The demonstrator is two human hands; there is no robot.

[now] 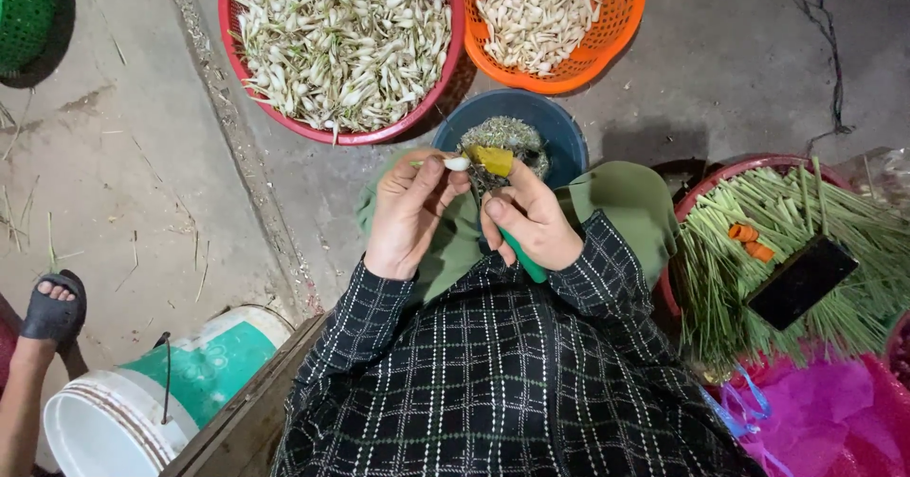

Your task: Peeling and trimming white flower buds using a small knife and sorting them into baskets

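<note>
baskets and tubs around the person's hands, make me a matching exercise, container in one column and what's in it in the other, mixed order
Containers:
1. red basket
2. orange basket
3. blue bowl
4. red tub

Contents:
A. green stalks with a dark phone on top
B. greenish trimmings
C. white buds with green stems
D. plain white buds

Pairs: 1-C, 2-D, 3-B, 4-A

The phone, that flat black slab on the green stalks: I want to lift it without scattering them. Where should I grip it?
Probably pinch the flat black phone across its two long edges, coming straight down from above. It lies face up and tilted on the loose green stalks, so both edges look exposed.
</note>
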